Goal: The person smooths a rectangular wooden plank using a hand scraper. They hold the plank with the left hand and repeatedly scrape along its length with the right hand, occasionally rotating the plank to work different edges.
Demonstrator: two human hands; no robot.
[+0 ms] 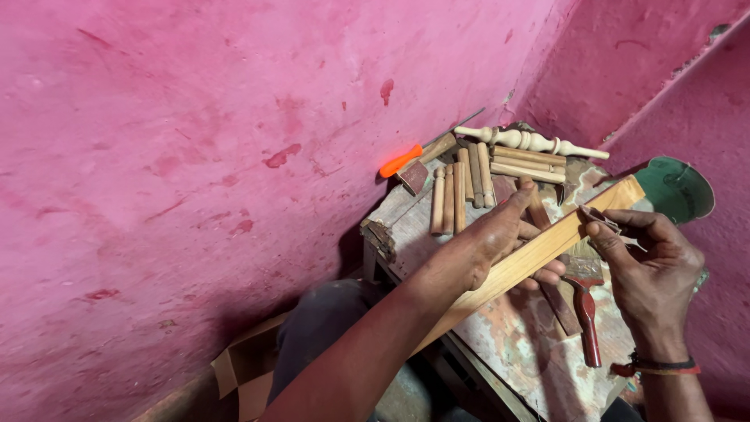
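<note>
A long wooden strip [539,252] was gripped by the left hand [500,238], slanting over the worn bench top [516,336]. The right hand [652,273] was closed on a small thin object, possibly a folded abrasive scrap, pressed at the strip's upper edge. The strip could have slipped, since only one hand steadied it, and the short dowels [461,191] or the turned spindle [531,141] could have been knocked off. No labels were seen; an opened brown cardboard box [242,367] lay below left.
</note>
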